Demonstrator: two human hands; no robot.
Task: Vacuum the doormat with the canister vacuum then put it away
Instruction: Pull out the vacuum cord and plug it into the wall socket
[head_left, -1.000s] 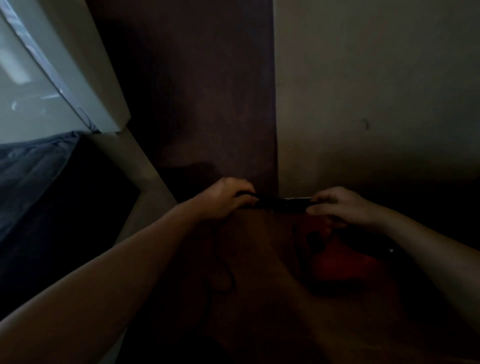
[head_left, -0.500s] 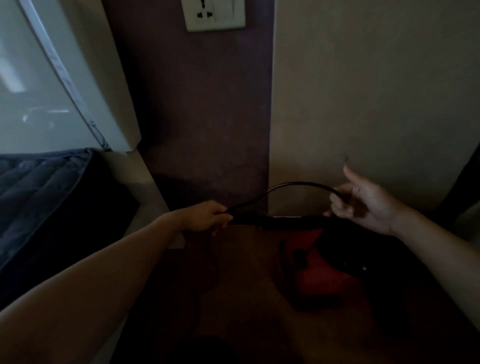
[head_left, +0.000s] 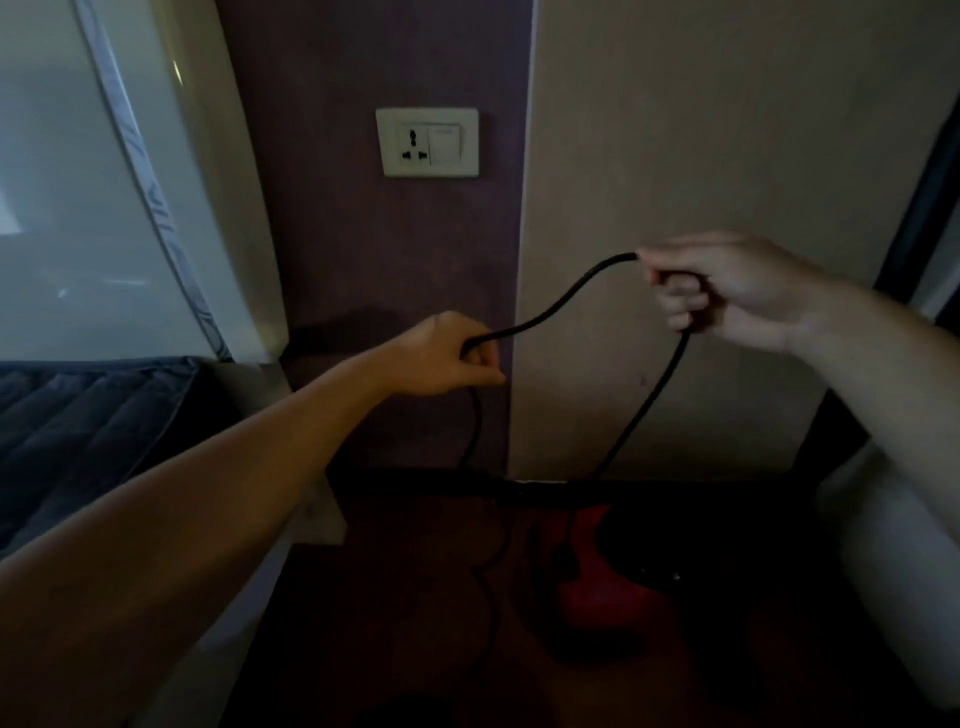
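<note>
A black power cord (head_left: 553, 310) stretches between my two hands in front of the wall. My left hand (head_left: 448, 356) is shut on one part of it, and the cord drops from that fist to the floor. My right hand (head_left: 727, 291) is higher and to the right, shut on the cord, with another length hanging down toward the red canister vacuum (head_left: 608, 597) on the dark floor below. The plug end is hidden. The doormat is not in sight.
A white wall socket with a switch (head_left: 427, 142) sits on the purple wall strip above my hands. A white appliance (head_left: 104, 197) stands at the left over a dark blue quilted cover (head_left: 78, 410). A beige wall (head_left: 701, 156) fills the right.
Both hands rose from near the floor. My right hand closed on the cord and lifted it up and right, drawing a loop. The view tilted up, bringing the socket lower into frame.
</note>
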